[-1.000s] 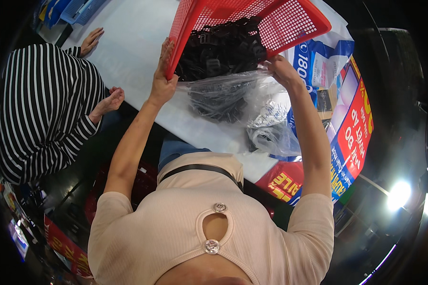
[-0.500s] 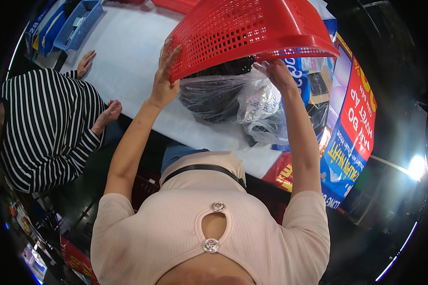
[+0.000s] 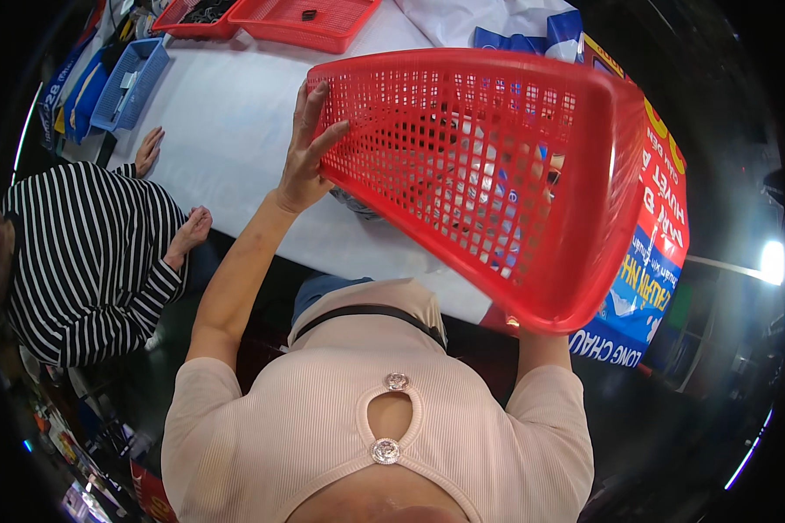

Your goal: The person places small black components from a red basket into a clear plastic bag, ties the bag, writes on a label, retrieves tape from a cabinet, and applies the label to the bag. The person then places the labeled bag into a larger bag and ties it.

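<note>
A large red plastic basket with a perforated wall is held up and tilted in front of me, above the white-covered table. My left hand grips its left end, the fingers bent over the edge. Behind the basket my right hand is hidden; only part of that forearm shows below the basket's lower right corner. Through the holes, dark and pale items on the table can be partly made out. A bit of a dark bagged bundle peeks out below my left hand.
At the far side lie a shallow red tray with a small dark piece and another red tray with dark items. A blue basket stands far left. A person in a striped top is at the left; a printed banner hangs right.
The red basket has come down nearer to me and turned, its right end dropping low. It now covers the bagged items and my right hand. My left hand keeps its hold.
</note>
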The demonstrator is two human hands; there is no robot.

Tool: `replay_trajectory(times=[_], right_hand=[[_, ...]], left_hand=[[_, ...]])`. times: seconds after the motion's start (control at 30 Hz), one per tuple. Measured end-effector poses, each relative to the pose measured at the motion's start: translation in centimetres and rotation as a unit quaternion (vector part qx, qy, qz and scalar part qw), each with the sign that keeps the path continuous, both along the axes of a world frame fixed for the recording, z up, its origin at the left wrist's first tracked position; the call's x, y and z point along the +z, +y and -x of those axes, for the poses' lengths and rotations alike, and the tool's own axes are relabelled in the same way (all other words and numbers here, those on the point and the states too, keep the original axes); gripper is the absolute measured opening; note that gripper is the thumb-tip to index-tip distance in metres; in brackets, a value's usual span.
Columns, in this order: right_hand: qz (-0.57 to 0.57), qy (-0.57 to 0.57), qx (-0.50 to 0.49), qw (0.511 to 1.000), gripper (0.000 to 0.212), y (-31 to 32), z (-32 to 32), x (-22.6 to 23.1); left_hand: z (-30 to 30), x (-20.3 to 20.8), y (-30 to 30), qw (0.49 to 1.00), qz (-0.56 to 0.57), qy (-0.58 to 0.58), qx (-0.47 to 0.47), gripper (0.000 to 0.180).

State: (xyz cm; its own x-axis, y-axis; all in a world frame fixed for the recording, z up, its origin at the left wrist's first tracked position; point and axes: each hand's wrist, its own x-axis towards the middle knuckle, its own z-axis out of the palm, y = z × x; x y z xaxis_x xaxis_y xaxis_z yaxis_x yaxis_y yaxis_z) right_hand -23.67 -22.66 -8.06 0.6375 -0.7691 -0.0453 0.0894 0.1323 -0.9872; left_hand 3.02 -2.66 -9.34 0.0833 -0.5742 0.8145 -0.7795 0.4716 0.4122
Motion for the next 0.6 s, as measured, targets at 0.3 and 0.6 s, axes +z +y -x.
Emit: replay_trajectory(times=[0.3,0.6], right_hand=[[-0.085,-0.002,0.09,0.992,0.085,-0.9,-5.2,-0.6],[-0.098,0.109,0.088,0.985,0.089,3.3,-1.9,-1.1]], left_hand=[[-1.6,-4.6,2.3,0.925,-0.175,0.317,0.118,0.067],[-5.5,-7.0,2.4,0.778,-0.077,0.615,0.099,0.036]])
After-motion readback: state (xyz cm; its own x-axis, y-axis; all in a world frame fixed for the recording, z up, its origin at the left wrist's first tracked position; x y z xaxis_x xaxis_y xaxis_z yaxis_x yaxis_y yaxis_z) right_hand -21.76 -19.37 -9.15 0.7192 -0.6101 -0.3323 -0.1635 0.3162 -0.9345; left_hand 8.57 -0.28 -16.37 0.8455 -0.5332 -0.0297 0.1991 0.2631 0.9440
